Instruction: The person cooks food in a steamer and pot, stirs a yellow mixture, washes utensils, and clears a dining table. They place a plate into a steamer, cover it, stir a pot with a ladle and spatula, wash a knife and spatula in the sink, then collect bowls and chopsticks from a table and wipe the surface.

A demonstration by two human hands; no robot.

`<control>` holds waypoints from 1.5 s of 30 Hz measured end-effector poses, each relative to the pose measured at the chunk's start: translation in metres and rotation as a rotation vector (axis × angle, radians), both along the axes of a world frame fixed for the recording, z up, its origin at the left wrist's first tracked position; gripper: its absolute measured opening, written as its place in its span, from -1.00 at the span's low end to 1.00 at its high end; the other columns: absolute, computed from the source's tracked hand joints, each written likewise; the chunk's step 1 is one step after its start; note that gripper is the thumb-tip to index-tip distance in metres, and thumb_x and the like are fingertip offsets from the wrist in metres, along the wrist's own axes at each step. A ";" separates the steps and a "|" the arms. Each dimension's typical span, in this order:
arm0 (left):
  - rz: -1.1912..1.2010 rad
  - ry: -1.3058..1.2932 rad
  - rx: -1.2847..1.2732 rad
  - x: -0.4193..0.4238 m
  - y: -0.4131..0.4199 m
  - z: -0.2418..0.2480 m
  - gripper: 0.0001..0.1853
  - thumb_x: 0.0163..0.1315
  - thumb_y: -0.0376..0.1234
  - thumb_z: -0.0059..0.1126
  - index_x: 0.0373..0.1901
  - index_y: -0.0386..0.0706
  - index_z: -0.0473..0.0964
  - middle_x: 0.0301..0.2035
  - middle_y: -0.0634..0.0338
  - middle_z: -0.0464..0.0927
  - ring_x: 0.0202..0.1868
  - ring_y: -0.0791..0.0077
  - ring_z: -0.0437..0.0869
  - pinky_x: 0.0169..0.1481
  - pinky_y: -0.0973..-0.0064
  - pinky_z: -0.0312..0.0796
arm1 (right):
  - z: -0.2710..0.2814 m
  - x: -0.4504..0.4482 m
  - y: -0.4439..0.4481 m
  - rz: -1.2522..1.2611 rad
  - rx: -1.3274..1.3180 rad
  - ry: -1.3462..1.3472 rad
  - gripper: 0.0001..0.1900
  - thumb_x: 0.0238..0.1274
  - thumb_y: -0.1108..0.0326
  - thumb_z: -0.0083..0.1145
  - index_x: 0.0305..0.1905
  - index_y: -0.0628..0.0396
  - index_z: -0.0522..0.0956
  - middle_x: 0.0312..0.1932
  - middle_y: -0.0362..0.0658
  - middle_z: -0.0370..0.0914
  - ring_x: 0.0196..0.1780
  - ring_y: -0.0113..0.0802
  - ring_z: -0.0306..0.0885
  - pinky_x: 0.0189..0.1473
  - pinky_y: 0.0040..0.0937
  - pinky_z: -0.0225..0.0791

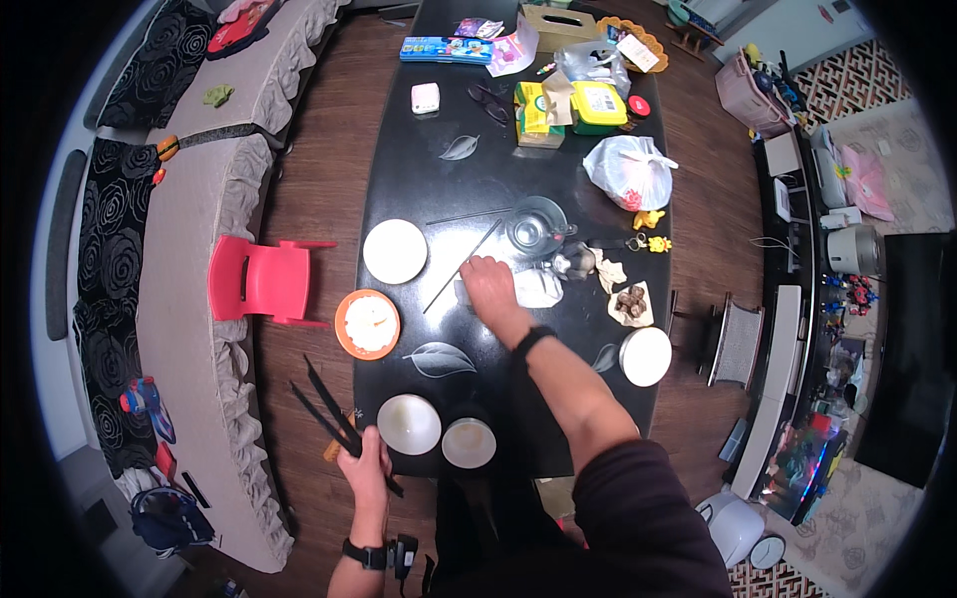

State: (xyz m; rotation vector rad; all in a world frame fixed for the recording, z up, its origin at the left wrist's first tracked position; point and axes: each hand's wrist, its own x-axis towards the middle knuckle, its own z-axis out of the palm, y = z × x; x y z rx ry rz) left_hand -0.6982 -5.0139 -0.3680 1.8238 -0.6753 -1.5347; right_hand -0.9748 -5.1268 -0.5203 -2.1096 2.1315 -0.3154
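My left hand (366, 465) grips several black chopsticks (333, 407) beside the table's near left corner. Over the middle of the table, my right hand (491, 290) reaches down with curled fingers at a slanting black chopstick (478, 243). Whether the fingers are closed on it is hidden. A second chopstick (467, 217) lies just beyond, beside a clear glass pitcher (534, 228). Two used white bowls (409, 424) stand at the near edge, the right one (469, 443) smaller. Along the left edge are an orange-rimmed bowl (344, 326) with white contents and a white plate (395, 252).
At the right are a white bowl (646, 356), brown lumps on paper (632, 304), crumpled tissue (611, 270) and a tied plastic bag (632, 173). Farther back stand a yellow-lidded tub (598, 105) and sunglasses (490, 103). A red child's chair (273, 280) is left of the table.
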 end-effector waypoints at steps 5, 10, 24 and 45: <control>0.110 -0.016 0.090 0.014 0.030 -0.017 -0.68 0.33 -0.21 0.08 -0.54 -0.13 0.27 -0.75 0.28 0.33 -0.81 0.66 0.22 -0.75 0.66 0.04 | -0.037 -0.021 -0.046 0.330 0.116 0.330 -0.87 0.05 0.35 0.03 -0.28 -0.03 0.53 -0.29 -0.24 0.46 -0.09 -0.32 0.42 -0.04 -0.35 0.25; 0.179 -0.042 0.148 0.018 0.042 -0.030 -0.66 0.35 -0.18 0.04 -0.54 -0.13 0.28 -0.75 0.27 0.35 -0.82 0.65 0.23 -0.76 0.67 0.04 | -0.039 -0.035 -0.058 0.511 0.093 0.369 -0.88 0.08 0.32 0.00 -0.29 -0.03 0.54 -0.31 -0.26 0.51 -0.08 -0.35 0.44 -0.01 -0.37 0.24; 0.153 -0.077 0.152 0.012 0.053 -0.040 -0.66 0.37 -0.16 0.00 -0.53 -0.14 0.28 -0.72 0.27 0.36 -0.81 0.66 0.24 -0.76 0.67 0.09 | -0.055 -0.046 -0.123 0.040 0.246 0.452 -0.81 0.24 0.29 -0.08 -0.12 -0.07 0.52 -0.18 -0.20 0.55 -0.05 -0.26 0.52 0.00 -0.16 0.26; -0.254 -0.074 -0.045 -0.006 0.012 -0.007 -0.73 0.39 -0.27 -0.02 -0.20 -0.35 0.48 -0.42 0.07 0.61 -0.63 0.66 0.46 -0.57 0.72 0.30 | 0.064 -0.027 -0.108 -0.040 -0.503 -0.129 -0.97 0.05 0.40 0.06 -0.38 0.03 0.50 -0.32 -0.13 0.43 -0.25 -0.22 0.48 -0.32 -0.31 0.47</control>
